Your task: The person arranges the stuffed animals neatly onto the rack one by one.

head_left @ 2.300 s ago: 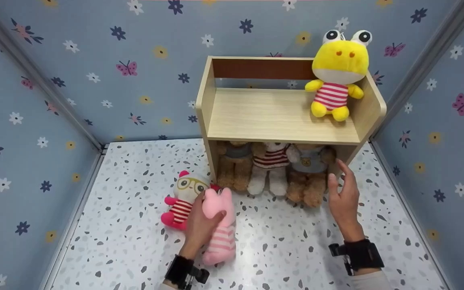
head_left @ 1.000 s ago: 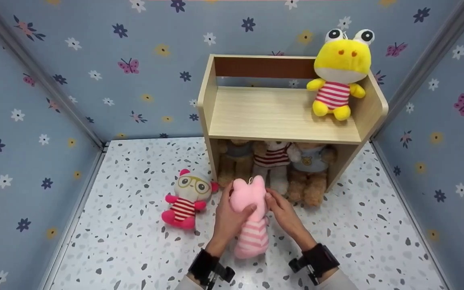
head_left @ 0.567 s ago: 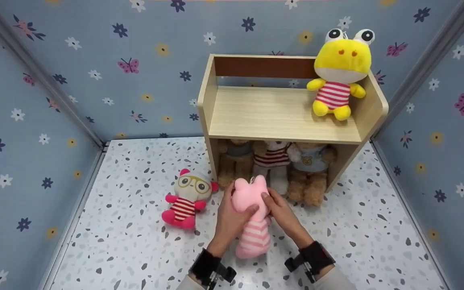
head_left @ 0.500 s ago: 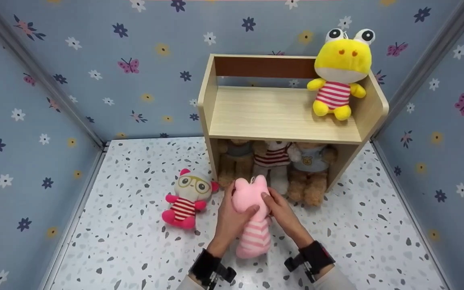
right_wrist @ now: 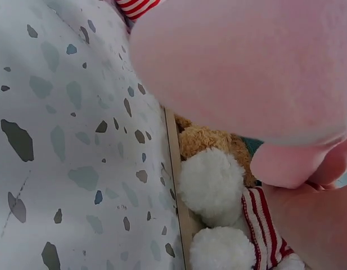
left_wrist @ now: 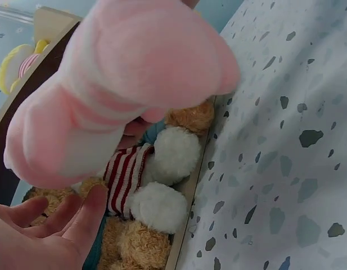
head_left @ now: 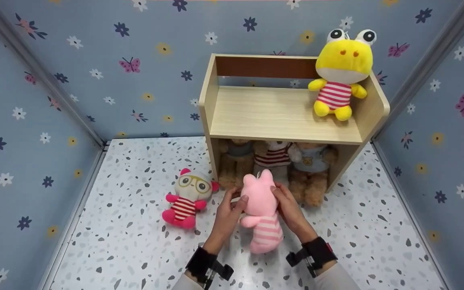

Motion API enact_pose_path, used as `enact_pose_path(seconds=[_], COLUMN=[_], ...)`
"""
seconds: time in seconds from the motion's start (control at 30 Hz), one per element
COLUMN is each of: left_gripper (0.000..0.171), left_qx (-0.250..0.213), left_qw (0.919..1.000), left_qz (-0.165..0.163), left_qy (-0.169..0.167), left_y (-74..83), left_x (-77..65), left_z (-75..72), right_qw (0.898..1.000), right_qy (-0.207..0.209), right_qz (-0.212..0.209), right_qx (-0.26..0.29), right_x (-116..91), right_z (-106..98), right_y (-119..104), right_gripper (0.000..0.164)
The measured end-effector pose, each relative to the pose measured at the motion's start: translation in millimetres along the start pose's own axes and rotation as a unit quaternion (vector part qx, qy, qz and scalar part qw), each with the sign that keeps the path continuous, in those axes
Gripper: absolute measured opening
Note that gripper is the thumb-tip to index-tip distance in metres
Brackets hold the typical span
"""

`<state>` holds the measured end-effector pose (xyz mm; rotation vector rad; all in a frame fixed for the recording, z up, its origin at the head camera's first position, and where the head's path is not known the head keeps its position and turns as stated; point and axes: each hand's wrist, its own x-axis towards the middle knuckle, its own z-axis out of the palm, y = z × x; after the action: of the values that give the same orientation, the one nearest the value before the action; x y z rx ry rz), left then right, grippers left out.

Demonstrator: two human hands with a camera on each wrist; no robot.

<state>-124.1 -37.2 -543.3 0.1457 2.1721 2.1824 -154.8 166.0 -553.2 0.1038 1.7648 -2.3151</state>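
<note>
In the head view a pink plush toy (head_left: 260, 199) with two ears and a striped body hangs upright over the floor, its back turned to me. My right hand (head_left: 294, 211) grips its head from the right side. On the other side, my left hand (head_left: 226, 217) is beside the head with its thumb close to the pink cloth. The left wrist view shows the left fingers (left_wrist: 86, 222) loosely spread and apart from the toy. Large in the right wrist view is the toy's body (right_wrist: 246, 67), with the right hand behind its limbs.
A wooden shelf unit (head_left: 284, 114) stands behind the hands. A yellow frog plush (head_left: 338, 76) sits at the upper right; several teddy bears (head_left: 312, 177) fill the lower level. Left of the hands lies a panda plush (head_left: 185, 199) on the speckled floor (head_left: 127, 241).
The left hand carried the pink plush rightward from beside the panda, and the right hand came in and took hold. Since then the toy has turned slightly and the left fingers have loosened from it.
</note>
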Motion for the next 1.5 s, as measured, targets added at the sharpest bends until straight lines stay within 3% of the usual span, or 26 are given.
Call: enact_pose_path(seconds=[0.13,0.27,0.47,0.63,0.77,0.9,1.13,1.2,1.33,1.5], left_gripper=[0.064,0.070,0.070,0.071,0.070,0.070,0.078,0.077,0.072,0.069], left_qx=[0.019,0.046,0.084,0.097,0.078,0.059,0.037,0.032,0.017,-0.001], left_qw=[0.9994,0.9979,0.9945,0.9908,0.9882,0.9835,0.9779,0.9772,0.9768,0.9779], left_qz=[-0.028,-0.044,-0.052,-0.041,-0.017,0.000,-0.011,-0.014,-0.011,-0.005], left_qy=[0.004,0.006,0.034,0.084,0.131,0.171,0.205,0.210,0.213,0.209], left_y=[3.4,4.4,4.0,1.9,-0.1,-1.2,-2.5,-2.0,-1.7,-1.6], left_x=[3.7,5.8,6.9,7.1,9.2,10.0,8.3,8.2,8.0,7.3], left_z=[-0.4,0.3,0.9,-1.0,-4.0,-7.2,-9.7,-9.6,-9.1,-8.1], right_qw=[1.000,0.997,0.986,0.968,0.940,0.903,0.798,0.777,0.758,0.749], right_qy=[-0.022,-0.029,-0.030,-0.024,-0.012,-0.018,-0.027,-0.026,-0.023,-0.016], right_qz=[-0.010,-0.032,-0.054,-0.115,-0.167,-0.211,-0.353,-0.380,-0.400,-0.411], right_qx=[-0.009,-0.064,-0.156,-0.222,-0.299,-0.373,-0.488,-0.501,-0.515,-0.519], right_x=[1,1,1,-4,-11,-19,-24,-24,-23,-21], right_z=[0,0,2,1,-1,-2,-1,-1,-1,1], right_y=[2,2,0,0,1,3,13,16,22,26], right_gripper=[0.042,0.039,0.042,0.047,0.047,0.054,0.067,0.070,0.077,0.080])
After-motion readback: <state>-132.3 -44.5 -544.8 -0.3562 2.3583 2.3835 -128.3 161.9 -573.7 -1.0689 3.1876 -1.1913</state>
